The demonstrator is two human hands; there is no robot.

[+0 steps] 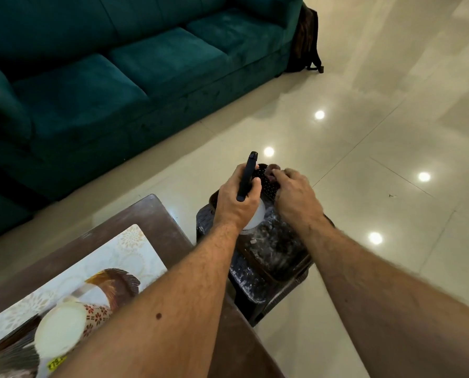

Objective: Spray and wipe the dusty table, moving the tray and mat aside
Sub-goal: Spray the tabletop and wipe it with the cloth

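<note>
Teal sofa (113,77) fills far left. Near left, brown table (157,222) carries a floral mat (110,266) with a bird print; a white cup (58,330) with red flower pattern stands on the mat's near end, yellow price sticker at its base. Both forearms reach out past the table's right edge. Just right of the table, a dark dusty stool (244,276) stands on the floor with a dark brown tray (277,249) lying on top, its surface streaked with white dust. Left hand (236,203) over the tray's far end, fingers curled around a slim dark remote (247,177) held upright, thumb on it; something white under the palm, cannot tell what it is. Right hand (296,195) at the tray's far right rim, fingers curled down onto the perforated edge, gripping it as far as visible. Far right, glossy cream floor tiles (378,137) with light reflections; a dark backpack (307,42) leans against the sofa's right end.
</note>
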